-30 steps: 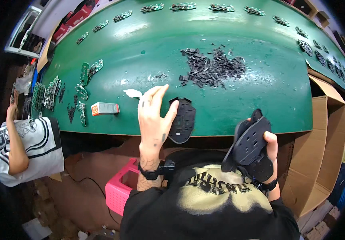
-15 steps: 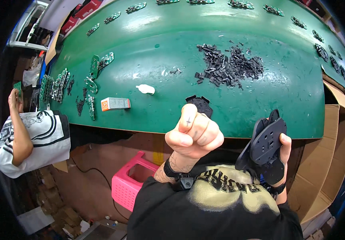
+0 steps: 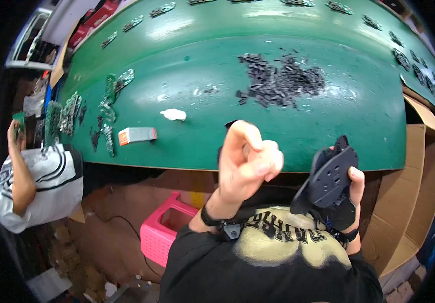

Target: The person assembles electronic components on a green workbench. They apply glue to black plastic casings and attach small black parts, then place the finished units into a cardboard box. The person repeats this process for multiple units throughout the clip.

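Note:
My left hand (image 3: 250, 164) is raised at the table's near edge with its fingers curled toward the thumb; anything inside the curl is hidden. Behind it, another black plastic part (image 3: 231, 122) lies on the table, mostly covered by the hand. My right hand (image 3: 357, 183) grips black plastic shells (image 3: 332, 177) from their right side, the thumb along the edge. The front shell has a rounded outline and small holes, and more black pieces show behind and below it.
Small black pieces (image 3: 283, 81) lie heaped on the green table (image 3: 202, 151). A small carton (image 3: 138, 135), a white bottle-like item (image 3: 173, 114) and green circuit boards (image 3: 107, 111) stand left. At far left a person (image 3: 41, 177) holds a green board. A pink stool (image 3: 164, 232) and cardboard box (image 3: 399, 202) flank me.
My left hand has turned from a fist into a looser curl, and now covers more of the black part behind it. The right hand keeps its grip on the shells. The view has shifted slightly.

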The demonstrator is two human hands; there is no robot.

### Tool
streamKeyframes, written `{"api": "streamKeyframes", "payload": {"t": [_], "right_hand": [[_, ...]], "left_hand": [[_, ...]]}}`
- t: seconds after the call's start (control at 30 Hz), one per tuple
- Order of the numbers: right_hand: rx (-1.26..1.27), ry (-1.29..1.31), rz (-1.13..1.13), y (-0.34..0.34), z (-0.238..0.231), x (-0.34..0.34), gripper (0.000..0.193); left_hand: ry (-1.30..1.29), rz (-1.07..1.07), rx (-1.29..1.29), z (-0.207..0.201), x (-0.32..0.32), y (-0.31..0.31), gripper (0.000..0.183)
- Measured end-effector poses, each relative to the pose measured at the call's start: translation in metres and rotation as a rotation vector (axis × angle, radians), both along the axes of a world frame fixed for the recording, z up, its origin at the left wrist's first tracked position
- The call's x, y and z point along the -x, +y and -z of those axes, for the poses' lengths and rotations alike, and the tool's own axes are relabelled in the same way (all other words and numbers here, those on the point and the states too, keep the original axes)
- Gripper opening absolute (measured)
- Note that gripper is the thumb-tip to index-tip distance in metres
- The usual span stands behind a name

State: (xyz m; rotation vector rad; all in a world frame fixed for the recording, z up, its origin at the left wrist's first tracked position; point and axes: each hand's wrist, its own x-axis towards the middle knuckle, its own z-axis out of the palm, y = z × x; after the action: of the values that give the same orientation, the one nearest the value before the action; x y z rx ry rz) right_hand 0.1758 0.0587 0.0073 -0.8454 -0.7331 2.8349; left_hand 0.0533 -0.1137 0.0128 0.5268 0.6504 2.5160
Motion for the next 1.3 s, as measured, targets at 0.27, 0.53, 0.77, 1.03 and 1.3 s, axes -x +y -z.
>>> {"api": "streamKeyframes", "payload": {"t": [0.27, 0.53, 0.77, 1.03, 1.3], "right_hand": [[-0.36, -0.038, -0.102, 0.022, 0.047, -0.023, 0.061], [-0.343, -0.036, -0.039, 0.025, 0.035, -0.02, 0.049], [-0.226, -0.06, -0.066, 0.028, 0.02, -0.017, 0.05], [-0.473, -0.022, 0.118, 0.059, 0.039, -0.037, 0.061], [-0.431, 0.192, 0.224, 0.082, 0.034, -0.036, 0.057]], "left_hand": [[0.582, 0.386, 0.985, -0.016, -0.017, -0.01, 0.071], [0.483, 0.185, 1.006, -0.013, -0.014, -0.007, 0.051], [0.29, 0.008, 1.03, -0.01, -0.024, -0.006, 0.062], [1.261, -0.698, 1.02, -0.003, -0.012, -0.008, 0.045], [1.478, -0.093, 1.28, 0.012, -0.012, -0.003, 0.051]]}}
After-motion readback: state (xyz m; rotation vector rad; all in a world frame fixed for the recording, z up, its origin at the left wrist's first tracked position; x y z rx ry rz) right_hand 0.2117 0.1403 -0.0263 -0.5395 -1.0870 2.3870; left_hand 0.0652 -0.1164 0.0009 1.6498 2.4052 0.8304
